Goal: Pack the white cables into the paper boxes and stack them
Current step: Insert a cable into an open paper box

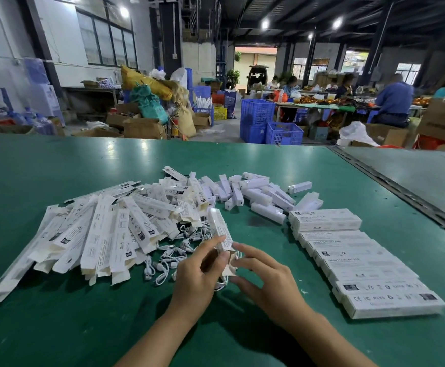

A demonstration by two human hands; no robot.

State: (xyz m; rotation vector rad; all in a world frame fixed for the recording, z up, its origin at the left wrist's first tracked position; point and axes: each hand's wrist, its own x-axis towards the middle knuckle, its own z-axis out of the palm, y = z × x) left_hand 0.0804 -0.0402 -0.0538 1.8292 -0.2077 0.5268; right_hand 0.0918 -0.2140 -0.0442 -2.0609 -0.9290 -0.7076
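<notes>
My left hand grips the near end of a long white paper box, which points away from me. My right hand is beside it, thumb and fingers at the box's open flap, where a white cable loops below. Loose white cables lie in a tangle just left of my hands. Flat, unfilled paper boxes are heaped at the left. Packed boxes lie in an overlapping row at the right.
A pile of small white plastic units lies behind the cables. The green table meets a second table across a dark seam at the right. Blue crates, cartons and seated workers fill the hall beyond.
</notes>
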